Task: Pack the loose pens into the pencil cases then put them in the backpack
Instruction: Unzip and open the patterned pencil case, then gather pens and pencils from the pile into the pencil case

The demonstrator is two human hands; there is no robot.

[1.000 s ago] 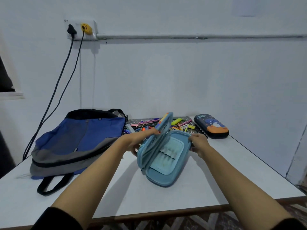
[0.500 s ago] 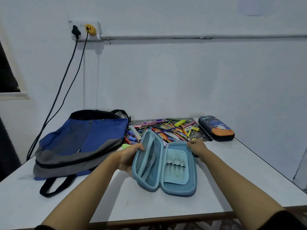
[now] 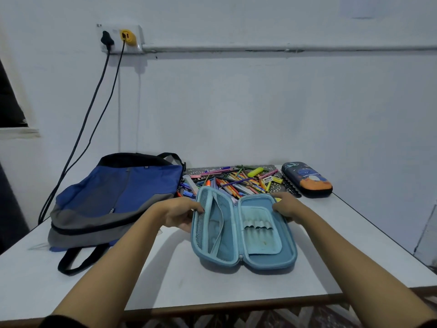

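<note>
Lying spread open at frame centre on the surface (image 3: 165, 280), the blue pencil case (image 3: 243, 233) has its outer rims held, left hand (image 3: 182, 215) and right hand (image 3: 287, 207) each in a curled grip. Loose pens (image 3: 236, 181) heap just above it.

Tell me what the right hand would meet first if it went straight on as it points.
Probably the pile of loose pens just beyond the open blue case whose rim the right hand grips; depth unclear.

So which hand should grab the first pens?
Probably the right hand: its half of the case lies flat and the pens sit just beyond it. The left hand seems to prop up the mesh half.
</note>
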